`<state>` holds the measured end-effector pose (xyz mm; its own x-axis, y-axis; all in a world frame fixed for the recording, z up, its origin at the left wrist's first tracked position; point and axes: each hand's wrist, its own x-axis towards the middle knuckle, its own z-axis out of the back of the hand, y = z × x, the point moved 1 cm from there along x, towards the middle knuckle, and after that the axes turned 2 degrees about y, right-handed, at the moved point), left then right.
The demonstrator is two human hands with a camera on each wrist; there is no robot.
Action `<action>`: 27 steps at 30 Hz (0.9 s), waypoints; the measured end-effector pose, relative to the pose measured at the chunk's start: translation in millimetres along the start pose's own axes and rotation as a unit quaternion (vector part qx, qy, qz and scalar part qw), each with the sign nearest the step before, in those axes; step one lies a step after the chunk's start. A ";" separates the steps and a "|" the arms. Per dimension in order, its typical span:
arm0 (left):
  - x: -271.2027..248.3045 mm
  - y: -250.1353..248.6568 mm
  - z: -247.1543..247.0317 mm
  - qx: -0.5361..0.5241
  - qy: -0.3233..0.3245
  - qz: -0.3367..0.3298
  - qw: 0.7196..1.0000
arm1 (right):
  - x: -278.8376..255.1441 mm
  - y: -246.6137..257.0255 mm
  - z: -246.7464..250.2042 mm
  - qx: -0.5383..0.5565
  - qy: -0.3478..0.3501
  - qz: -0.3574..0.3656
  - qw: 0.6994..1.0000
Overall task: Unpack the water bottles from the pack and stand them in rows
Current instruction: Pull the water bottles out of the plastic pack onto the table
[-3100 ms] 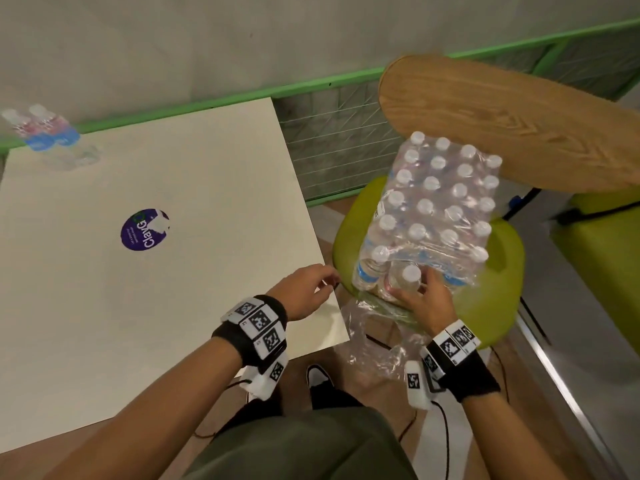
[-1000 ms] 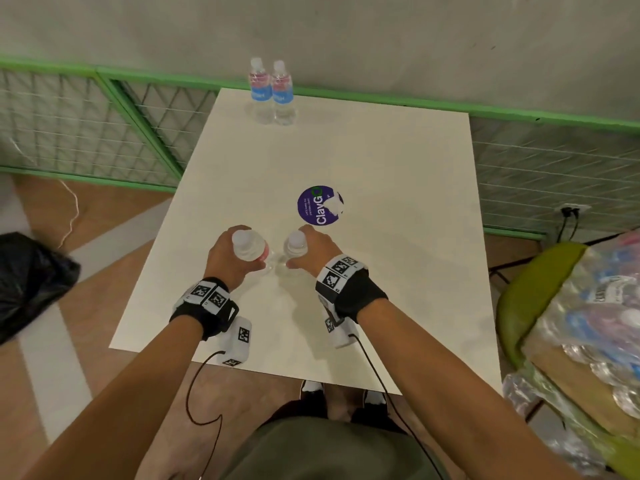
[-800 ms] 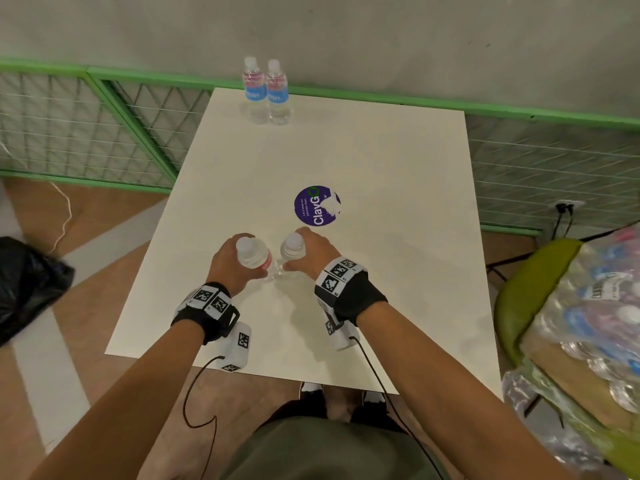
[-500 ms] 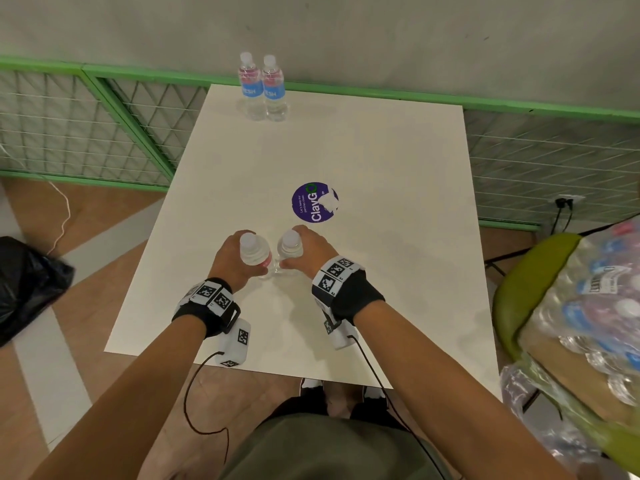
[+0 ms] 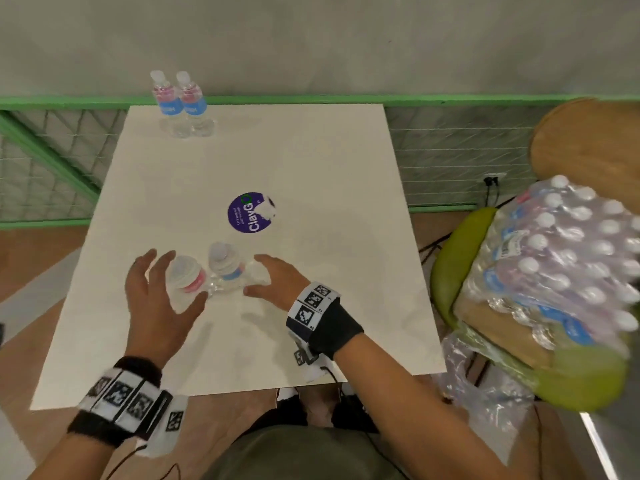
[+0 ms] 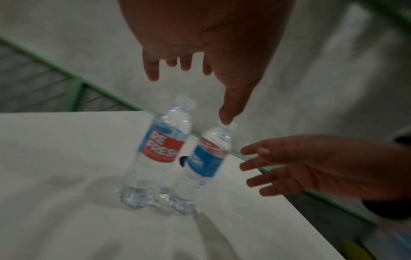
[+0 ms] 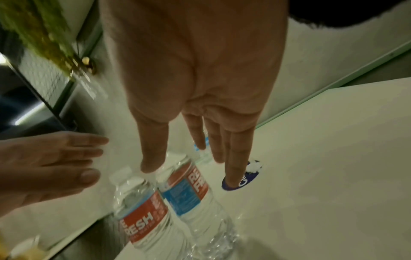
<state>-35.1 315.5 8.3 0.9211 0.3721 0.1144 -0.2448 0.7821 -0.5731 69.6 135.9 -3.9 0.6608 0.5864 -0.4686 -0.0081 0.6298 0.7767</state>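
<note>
Two clear water bottles with red and blue labels stand side by side on the white table [image 5: 311, 161], near its front. My left hand [image 5: 156, 296] is open just left of the left bottle [image 5: 185, 275] and holds nothing. My right hand [image 5: 277, 278] is open just right of the right bottle [image 5: 225, 265], fingers straight. The left wrist view shows both bottles [image 6: 160, 151] upright and free between my spread hands. Two more bottles [image 5: 178, 103] stand together at the table's far left corner. The shrink-wrapped pack [image 5: 561, 258] lies on a green chair [image 5: 460, 258] to the right.
A purple round sticker [image 5: 249, 213] marks the table's middle. Torn plastic wrap [image 5: 478, 375] hangs below the pack. A wooden chair back [image 5: 588, 140] rises behind it. A green wire fence [image 5: 52, 161] runs along the wall behind the table.
Both hands gripped a bottle each on the table; now they have let go and opened, leaving the two bottles standing. Earlier still, my hands were at the pack.
</note>
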 end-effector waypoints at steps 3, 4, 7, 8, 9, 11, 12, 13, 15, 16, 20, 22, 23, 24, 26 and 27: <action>-22.2 -46.5 -21.6 0.021 0.064 -0.133 0.989 | -48.2 -45.0 19.5 0.034 0.003 -0.031 0.999; -26.2 -62.6 -35.4 0.014 0.109 -0.166 0.980 | -65.7 -63.5 27.7 0.040 -0.005 -0.047 0.998; -31.0 -126.4 -84.4 -0.027 0.264 -0.237 0.934 | -126.3 -127.4 59.5 0.072 -0.068 -0.099 0.990; -30.7 -150.1 -103.8 -0.037 0.320 -0.253 0.912 | -147.9 -149.5 71.2 0.090 -0.100 -0.121 0.983; -30.5 -175.4 -123.1 -0.036 0.372 -0.276 0.886 | -168.8 -172.1 82.9 0.112 -0.135 -0.147 0.973; -31.0 -227.9 -164.7 -0.006 0.451 -0.339 0.826 | -209.7 -219.8 108.3 0.137 -0.217 -0.213 0.943; -31.4 -253.6 -184.1 0.023 0.477 -0.368 0.798 | -227.6 -241.5 120.8 0.142 -0.265 -0.247 0.921; -32.7 -279.2 -201.3 0.056 0.494 -0.394 0.773 | -243.6 -263.4 132.9 0.151 -0.321 -0.288 0.890; -36.8 -325.7 -226.4 0.088 0.507 -0.427 0.743 | -271.1 -295.7 152.3 0.177 -0.422 -0.355 0.815; -38.9 -345.4 -236.3 0.089 0.510 -0.439 0.735 | -280.4 -307.8 159.8 0.195 -0.463 -0.371 0.781; -47.1 -395.2 -266.4 0.097 0.523 -0.443 0.721 | -291.4 -335.7 181.4 0.264 -0.533 -0.378 0.709; -52.7 -407.3 -276.4 0.105 0.536 -0.441 0.712 | -288.5 -341.6 187.0 0.290 -0.535 -0.377 0.698; -55.4 -411.2 -279.8 0.108 0.540 -0.443 0.707 | -286.1 -343.6 188.8 0.302 -0.538 -0.376 0.691; -57.3 -413.9 -283.0 0.108 0.542 -0.441 0.707 | -283.6 -344.7 191.0 0.312 -0.543 -0.375 0.684; -59.9 -416.8 -286.8 0.101 0.543 -0.428 0.715 | -279.4 -346.0 194.8 0.319 -0.563 -0.377 0.663; -60.4 -417.8 -288.3 0.094 0.543 -0.421 0.720 | -277.5 -346.5 197.1 0.320 -0.574 -0.378 0.652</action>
<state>98.8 -177.8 6.9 0.4360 -0.8046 -0.4033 0.5976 0.5938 -0.5388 37.0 -345.5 -60.0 0.4235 -0.7677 -0.4809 0.7177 -0.0396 0.6952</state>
